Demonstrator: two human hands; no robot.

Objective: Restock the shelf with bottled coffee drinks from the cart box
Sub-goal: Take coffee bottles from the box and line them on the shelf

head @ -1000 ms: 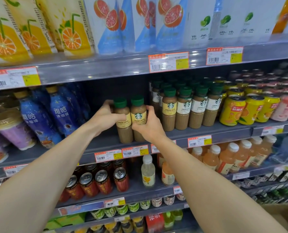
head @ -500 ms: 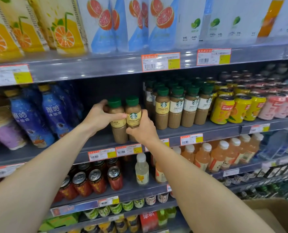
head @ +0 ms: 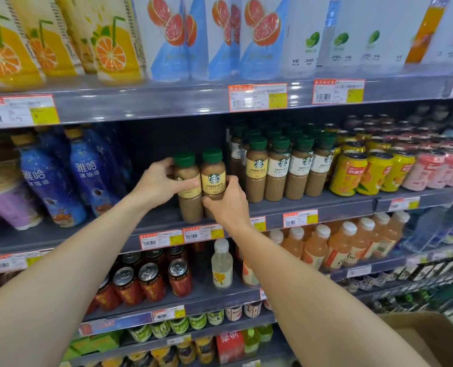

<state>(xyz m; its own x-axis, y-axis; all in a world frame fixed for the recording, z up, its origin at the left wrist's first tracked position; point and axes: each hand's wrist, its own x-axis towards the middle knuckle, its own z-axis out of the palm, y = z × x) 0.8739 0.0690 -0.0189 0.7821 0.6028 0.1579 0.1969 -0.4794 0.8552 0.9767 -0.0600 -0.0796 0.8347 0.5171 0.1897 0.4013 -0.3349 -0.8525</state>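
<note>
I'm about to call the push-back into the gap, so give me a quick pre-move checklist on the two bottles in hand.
1. Left hand holds the left bottle: ok, fingers wrap its label.
2. Right hand holds the right bottle: ok, gripped at the lower body.
3. Both bottles upright, green caps on: ok.
4. Bases seated on the shelf: cannot tell, the hands and the shelf lip hide them.
5. Free space behind, left of the stocked coffee row: ok, dark open gap.
6. Labels face front: right bottle ok, reads CHEESE LATTE; left bottle cannot tell, fingers cover much of it.
</note>
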